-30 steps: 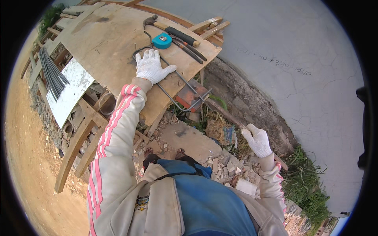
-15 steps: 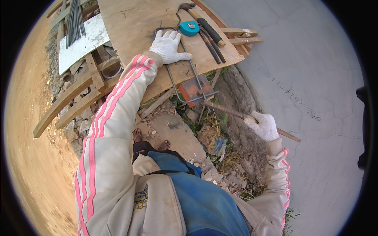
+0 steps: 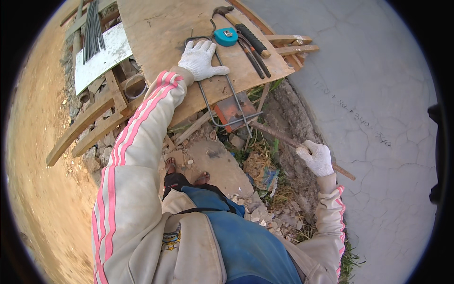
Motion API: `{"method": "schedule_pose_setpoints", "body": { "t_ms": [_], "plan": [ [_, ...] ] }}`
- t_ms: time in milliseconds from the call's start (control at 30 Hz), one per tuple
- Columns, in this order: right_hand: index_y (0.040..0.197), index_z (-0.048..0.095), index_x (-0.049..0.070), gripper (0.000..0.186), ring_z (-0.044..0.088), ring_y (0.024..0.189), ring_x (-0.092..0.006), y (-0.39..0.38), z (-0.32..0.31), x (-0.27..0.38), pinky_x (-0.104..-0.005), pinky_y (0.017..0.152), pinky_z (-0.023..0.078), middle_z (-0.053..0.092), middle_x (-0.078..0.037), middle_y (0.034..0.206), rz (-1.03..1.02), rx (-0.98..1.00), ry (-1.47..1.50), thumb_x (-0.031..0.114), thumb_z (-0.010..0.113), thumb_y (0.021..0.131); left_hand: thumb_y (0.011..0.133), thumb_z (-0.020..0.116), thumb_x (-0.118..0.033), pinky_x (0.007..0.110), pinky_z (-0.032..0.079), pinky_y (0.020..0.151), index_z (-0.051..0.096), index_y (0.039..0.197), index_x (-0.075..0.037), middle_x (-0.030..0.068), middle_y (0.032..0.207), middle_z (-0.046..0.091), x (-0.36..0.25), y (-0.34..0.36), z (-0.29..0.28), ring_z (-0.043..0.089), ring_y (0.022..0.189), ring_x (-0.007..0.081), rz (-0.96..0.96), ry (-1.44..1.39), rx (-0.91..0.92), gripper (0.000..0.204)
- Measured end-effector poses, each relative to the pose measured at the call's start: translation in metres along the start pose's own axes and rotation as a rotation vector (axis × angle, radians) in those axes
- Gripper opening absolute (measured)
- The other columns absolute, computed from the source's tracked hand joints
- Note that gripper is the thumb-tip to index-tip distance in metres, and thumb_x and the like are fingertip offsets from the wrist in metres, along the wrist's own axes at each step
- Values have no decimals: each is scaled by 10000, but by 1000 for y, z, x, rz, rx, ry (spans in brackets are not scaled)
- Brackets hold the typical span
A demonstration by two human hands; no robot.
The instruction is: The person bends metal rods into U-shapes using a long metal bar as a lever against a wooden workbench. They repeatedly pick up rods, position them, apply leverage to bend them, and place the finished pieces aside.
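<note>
My left hand, in a white knit glove, lies flat with fingers spread over a bent steel rod frame. It presses the frame against a plywood board. The frame's near end juts past the board's edge, where its rod ends cross. My right hand, gloved too, is closed around a rusty metal bar. The bar's far end is close to the crossed rod ends; whether they touch I cannot tell. Just beyond my left hand sit a teal tape measure, long-handled pincers and a hammer.
Straight steel rods rest on a white panel at the far left. Curved timbers stick out below it. An orange-and-grey box is under the board's edge. A grey wall rises on the right; rubble covers the ground.
My right hand has moved slightly toward me, swinging the bar's near end down. My left hand stays flat on the rod frame. The whole view has shifted a little.
</note>
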State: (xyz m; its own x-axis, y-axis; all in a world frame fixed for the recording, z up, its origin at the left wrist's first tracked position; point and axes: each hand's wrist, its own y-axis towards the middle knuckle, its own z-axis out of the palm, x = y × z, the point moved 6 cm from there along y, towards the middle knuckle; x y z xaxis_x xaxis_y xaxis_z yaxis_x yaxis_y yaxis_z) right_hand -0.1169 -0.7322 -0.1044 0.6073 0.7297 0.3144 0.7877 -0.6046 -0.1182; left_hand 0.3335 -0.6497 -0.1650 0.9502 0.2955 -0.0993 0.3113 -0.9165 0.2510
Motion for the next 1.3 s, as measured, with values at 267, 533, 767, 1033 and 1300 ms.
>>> {"method": "schedule_pose_setpoints", "body": {
  "t_ms": [267,533,767,1033,1300],
  "plan": [
    [856,690,85,462,658,711,-443,13,-3,3,-496,626,503,628,-186,696,-102,8,-132,534,769,927,912,592,-826,493,255,1292,520,1546,38,212,1610,507,0,0,0,418,1545,355,7,3,-5,1074],
    [848,701,90,487,656,696,-435,21,-10,9,-500,618,497,622,-182,682,-87,59,-125,567,755,929,916,581,-829,494,256,1291,518,1550,39,214,1595,519,1,1,2,418,1543,355,0,6,-16,1077],
    [833,677,72,462,624,680,-438,12,-4,11,-483,613,482,590,-192,682,-98,3,-154,516,771,919,882,539,-902,483,246,1258,515,1574,16,195,1598,522,4,2,5,410,1549,325,3,7,-30,1149],
    [813,656,77,482,628,694,-438,-5,12,14,-469,611,478,596,-191,692,-9,-80,-112,533,779,907,911,575,-850,496,244,1297,530,1542,24,213,1621,497,1,2,1,404,1555,360,11,6,-4,1079],
    [802,647,86,561,654,716,-435,-19,13,26,-486,621,490,616,-179,704,56,-146,-140,629,738,910,900,568,-867,496,261,1291,530,1543,14,224,1621,503,1,4,2,405,1551,382,1,39,4,1091]
  ]
}}
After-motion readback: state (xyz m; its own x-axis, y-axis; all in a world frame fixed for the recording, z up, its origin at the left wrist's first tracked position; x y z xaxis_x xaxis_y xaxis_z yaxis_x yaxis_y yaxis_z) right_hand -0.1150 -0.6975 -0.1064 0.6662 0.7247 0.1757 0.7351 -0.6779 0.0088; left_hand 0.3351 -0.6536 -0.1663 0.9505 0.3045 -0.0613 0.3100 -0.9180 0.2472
